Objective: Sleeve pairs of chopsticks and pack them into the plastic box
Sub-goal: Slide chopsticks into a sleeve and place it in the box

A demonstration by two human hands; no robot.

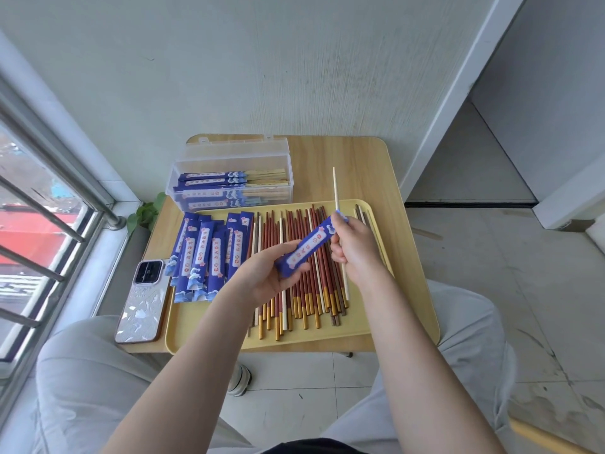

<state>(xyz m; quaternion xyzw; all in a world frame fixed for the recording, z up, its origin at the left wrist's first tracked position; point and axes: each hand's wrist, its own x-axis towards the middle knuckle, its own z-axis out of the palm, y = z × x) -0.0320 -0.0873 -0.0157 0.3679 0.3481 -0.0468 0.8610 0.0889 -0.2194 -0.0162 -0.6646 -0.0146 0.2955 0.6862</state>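
Observation:
My left hand [265, 273] holds the lower end of a blue paper sleeve [306, 247] above the yellow tray [409, 322]. My right hand [352, 247] pinches the sleeve's upper end and grips a pale chopstick [336, 188] that stands nearly upright beside the sleeve. Several loose red-and-gold and pale chopsticks [294, 290] lie on the tray under both hands. A pile of empty blue sleeves [206, 253] lies on the tray's left part. The clear plastic box [178, 178] stands open behind the tray with several sleeved pairs [212, 185] inside.
A phone [144, 303] lies on the small wooden table [366, 172] left of the tray. A window with metal bars [49, 224] is at the left, a wall behind the table, tiled floor at the right. My knees are below the table's front edge.

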